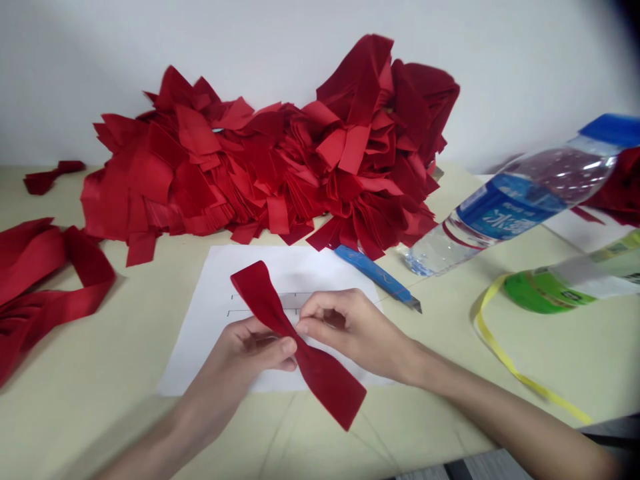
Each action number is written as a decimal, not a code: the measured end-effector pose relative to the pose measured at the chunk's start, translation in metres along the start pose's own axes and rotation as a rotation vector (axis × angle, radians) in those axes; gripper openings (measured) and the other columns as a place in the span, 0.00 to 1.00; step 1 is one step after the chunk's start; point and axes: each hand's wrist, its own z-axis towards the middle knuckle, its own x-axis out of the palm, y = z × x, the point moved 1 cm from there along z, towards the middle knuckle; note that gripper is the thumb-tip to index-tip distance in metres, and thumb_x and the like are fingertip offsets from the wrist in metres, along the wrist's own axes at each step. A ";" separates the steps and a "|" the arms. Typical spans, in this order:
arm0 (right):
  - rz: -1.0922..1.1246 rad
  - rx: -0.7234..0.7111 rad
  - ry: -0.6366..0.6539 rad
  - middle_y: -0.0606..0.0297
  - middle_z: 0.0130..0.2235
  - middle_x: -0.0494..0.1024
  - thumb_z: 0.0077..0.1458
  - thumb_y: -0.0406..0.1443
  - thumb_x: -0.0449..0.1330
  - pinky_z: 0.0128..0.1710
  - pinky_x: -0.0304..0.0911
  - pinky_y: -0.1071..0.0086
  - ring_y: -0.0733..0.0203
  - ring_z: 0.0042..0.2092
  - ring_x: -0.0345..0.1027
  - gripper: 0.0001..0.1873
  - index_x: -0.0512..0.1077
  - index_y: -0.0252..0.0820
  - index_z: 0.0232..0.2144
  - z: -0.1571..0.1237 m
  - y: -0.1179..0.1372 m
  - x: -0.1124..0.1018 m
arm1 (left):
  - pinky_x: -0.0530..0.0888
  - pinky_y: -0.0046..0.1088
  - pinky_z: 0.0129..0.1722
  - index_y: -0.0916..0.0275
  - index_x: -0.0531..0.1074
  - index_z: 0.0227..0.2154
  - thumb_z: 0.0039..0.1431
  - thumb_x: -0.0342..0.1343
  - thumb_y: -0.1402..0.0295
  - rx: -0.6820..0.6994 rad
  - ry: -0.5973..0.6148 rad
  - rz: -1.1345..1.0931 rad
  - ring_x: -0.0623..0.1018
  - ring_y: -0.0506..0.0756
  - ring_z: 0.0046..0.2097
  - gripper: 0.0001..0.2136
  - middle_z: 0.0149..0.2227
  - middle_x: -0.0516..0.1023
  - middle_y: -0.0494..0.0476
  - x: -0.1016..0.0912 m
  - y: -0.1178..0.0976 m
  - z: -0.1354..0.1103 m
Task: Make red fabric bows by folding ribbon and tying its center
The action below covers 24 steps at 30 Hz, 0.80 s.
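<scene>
A short strip of red velvety ribbon (333, 383) is gathered at its middle, with both ends flaring out like a bow. My left hand (255, 347) is closed on it, thumb pressed to the gathered centre from the left. From the right, my right hand (357, 327) pinches at the same narrow middle with thumb and forefinger; whether a thread is also between those fingertips is too small to make out. Under both hands lies a white paper sheet (200, 340) printed with measured lines.
A large heap of cut red ribbon pieces (260, 173) sits against the wall. Long red ribbon (90, 280) lies at left, with a small gathered piece (53, 177) behind. A blue utility knife (377, 277), tilted water bottle (510, 200), green-labelled bottle (550, 290) and yellow strip (515, 370) are at right.
</scene>
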 end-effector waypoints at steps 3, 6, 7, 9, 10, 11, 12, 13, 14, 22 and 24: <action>0.027 -0.006 0.001 0.73 0.23 0.66 0.57 0.38 0.55 0.26 0.52 0.76 0.73 0.26 0.55 0.10 0.69 0.39 0.27 -0.001 -0.002 0.001 | 0.71 0.22 0.35 0.59 0.77 0.24 0.49 0.62 0.67 0.031 0.019 0.021 0.74 0.48 0.29 0.02 0.24 0.77 0.48 -0.001 0.002 0.001; 0.037 0.001 0.018 0.72 0.24 0.67 0.57 0.38 0.55 0.27 0.53 0.76 0.72 0.26 0.57 0.10 0.69 0.39 0.27 -0.001 -0.003 0.002 | 0.70 0.23 0.35 0.59 0.77 0.22 0.46 0.64 0.69 0.058 0.003 0.026 0.73 0.49 0.31 0.02 0.23 0.77 0.48 -0.001 0.004 0.001; 0.044 0.002 0.026 0.72 0.24 0.67 0.57 0.38 0.55 0.27 0.53 0.76 0.72 0.26 0.57 0.10 0.69 0.39 0.27 -0.001 -0.003 0.002 | 0.70 0.23 0.36 0.59 0.77 0.23 0.45 0.65 0.69 0.059 -0.012 0.022 0.74 0.50 0.31 0.02 0.24 0.77 0.48 -0.001 0.004 0.001; 0.061 0.008 0.033 0.71 0.24 0.68 0.57 0.38 0.55 0.27 0.54 0.76 0.72 0.26 0.59 0.10 0.69 0.39 0.28 -0.001 -0.003 0.002 | 0.70 0.25 0.38 0.59 0.77 0.25 0.45 0.65 0.70 0.062 -0.030 0.008 0.74 0.51 0.34 0.03 0.27 0.79 0.48 0.001 0.004 0.001; 0.069 0.011 0.034 0.71 0.24 0.69 0.57 0.38 0.55 0.27 0.54 0.75 0.72 0.26 0.59 0.10 0.69 0.39 0.28 -0.001 -0.002 0.002 | 0.70 0.26 0.39 0.58 0.77 0.26 0.45 0.65 0.70 0.066 -0.034 -0.001 0.75 0.52 0.35 0.03 0.28 0.79 0.48 0.002 0.003 0.001; 0.075 0.015 0.034 0.71 0.24 0.69 0.57 0.38 0.55 0.27 0.54 0.75 0.71 0.27 0.59 0.10 0.69 0.39 0.28 0.000 -0.002 0.002 | 0.71 0.27 0.40 0.58 0.78 0.26 0.44 0.65 0.71 0.069 -0.035 -0.007 0.75 0.53 0.36 0.04 0.28 0.80 0.49 0.003 0.002 0.001; 0.078 0.017 0.033 0.71 0.24 0.69 0.57 0.38 0.55 0.27 0.54 0.75 0.71 0.26 0.60 0.10 0.69 0.39 0.28 0.000 -0.002 0.002 | 0.71 0.27 0.40 0.58 0.78 0.27 0.44 0.65 0.72 0.072 -0.039 -0.013 0.76 0.53 0.36 0.05 0.28 0.80 0.49 0.004 0.001 0.000; 0.080 0.017 0.032 0.71 0.24 0.69 0.57 0.38 0.55 0.27 0.55 0.75 0.71 0.26 0.60 0.10 0.69 0.39 0.28 0.000 -0.002 0.002 | 0.71 0.28 0.40 0.58 0.79 0.28 0.43 0.64 0.73 0.074 -0.044 -0.013 0.76 0.53 0.36 0.06 0.28 0.80 0.49 0.005 0.000 0.000; 0.080 0.016 0.032 0.71 0.24 0.69 0.57 0.38 0.55 0.27 0.54 0.75 0.71 0.26 0.60 0.10 0.69 0.39 0.27 0.000 -0.002 0.002 | 0.71 0.28 0.40 0.58 0.79 0.29 0.43 0.64 0.75 0.075 -0.049 -0.011 0.76 0.54 0.36 0.08 0.29 0.80 0.49 0.006 -0.001 0.000; 0.067 0.005 0.009 0.71 0.24 0.68 0.57 0.39 0.54 0.26 0.54 0.75 0.71 0.26 0.59 0.10 0.69 0.39 0.28 0.000 -0.003 0.005 | 0.71 0.29 0.42 0.59 0.78 0.28 0.45 0.62 0.76 0.097 -0.045 -0.049 0.76 0.54 0.35 0.07 0.29 0.80 0.49 0.006 0.001 0.002; 0.064 0.008 0.007 0.71 0.24 0.69 0.58 0.39 0.54 0.27 0.54 0.75 0.71 0.26 0.59 0.10 0.69 0.39 0.28 0.001 -0.003 0.006 | 0.70 0.29 0.42 0.59 0.78 0.29 0.47 0.61 0.76 0.091 -0.057 -0.041 0.75 0.53 0.36 0.07 0.29 0.79 0.49 0.004 0.002 0.001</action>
